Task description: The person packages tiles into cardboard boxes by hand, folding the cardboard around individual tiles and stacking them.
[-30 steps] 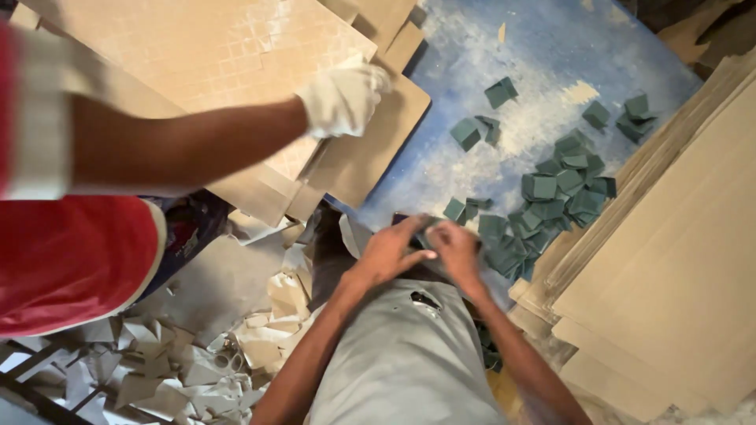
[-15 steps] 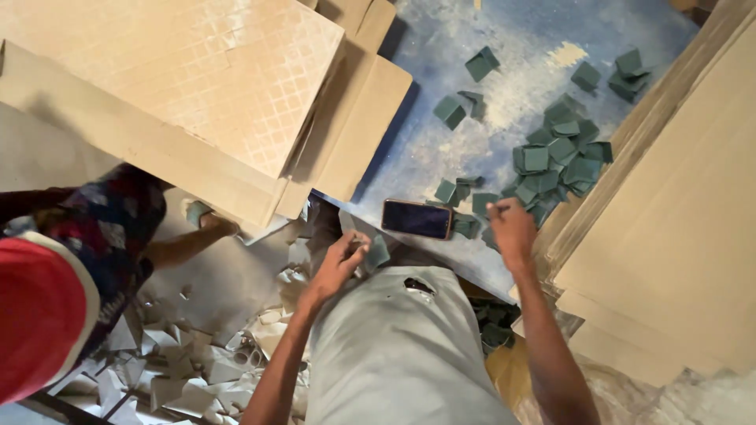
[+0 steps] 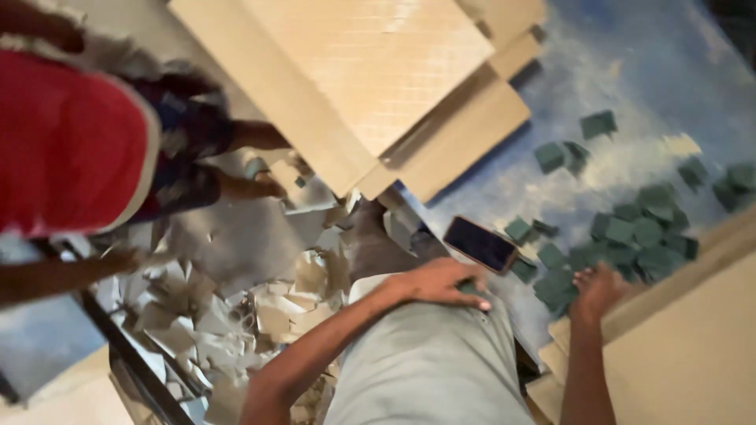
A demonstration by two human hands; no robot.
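The head view looks down on the person's own lap, grey trousers (image 3: 429,362) filling the 6 o'clock edge. The left hand (image 3: 437,282) rests on the knee, fingers curled over a small green tile piece (image 3: 470,288) whose corner peeks out at the fingertips; the hold looks loose rather than firm. The right hand (image 3: 594,290) reaches out at about 3 o'clock from the knee and lies over the near edge of the green tile pile (image 3: 630,236); motion blur hides the fingers, so whether it is pinching a piece or lying spread cannot be told. A dark phone (image 3: 480,244) lies flat on the blue floor (image 3: 630,79) just at 12 o'clock of the left hand, with loose green squares touching or nearly touching its far side.

The likely trouble is the phone: it sits between the two hands, and a sweep of either wrist could knock it or drag gritty tile against its screen. The piece under the left fingers could slip off the sloped knee into the pale broken shards (image 3: 236,323) at 9 o'clock, where it would be hard to find. Those shards look sharp-edged, a risk to bare fingers. At 10 o'clock another person in a red shirt (image 3: 71,145) stands close beside leaning beige boards (image 3: 370,86); a nudge could slide one down.
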